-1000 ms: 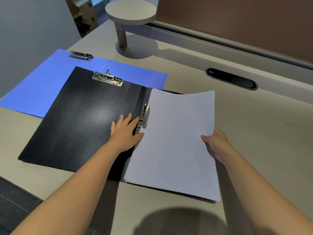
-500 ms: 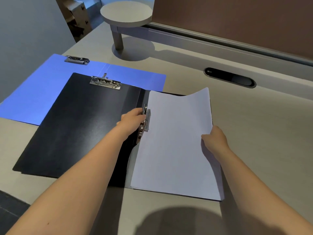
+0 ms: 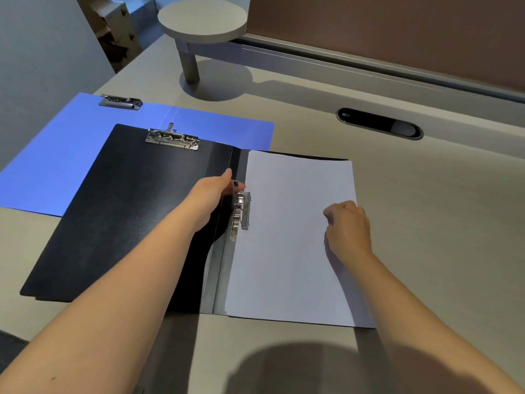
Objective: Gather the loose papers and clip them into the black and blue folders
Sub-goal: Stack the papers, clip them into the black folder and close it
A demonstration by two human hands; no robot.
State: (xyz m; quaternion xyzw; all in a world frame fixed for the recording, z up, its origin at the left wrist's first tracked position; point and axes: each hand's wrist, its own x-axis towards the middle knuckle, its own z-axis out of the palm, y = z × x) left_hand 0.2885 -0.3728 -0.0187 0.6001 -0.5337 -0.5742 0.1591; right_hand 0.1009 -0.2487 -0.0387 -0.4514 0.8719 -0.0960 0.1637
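I am pinching silver side clip (image 3: 241,209) lever with left hand (image 3: 211,191) | right hand (image 3: 346,231), loosely curled, pressing white paper stack (image 3: 289,237) | sheets' long left edge lying just beside clip, open black plastic folder (image 3: 127,211).

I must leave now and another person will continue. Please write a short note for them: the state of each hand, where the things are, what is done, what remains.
Left hand: fingers on the lever of the side clip in the black folder.
Right hand: loosely curled, resting on the right edge of the papers.
Papers lie on the folder's right half, left edge at the clip; whether they are clamped I cannot tell.
Blue folder: open, partly under the black one, no papers.
Left: secure this stack, then the blue folder.
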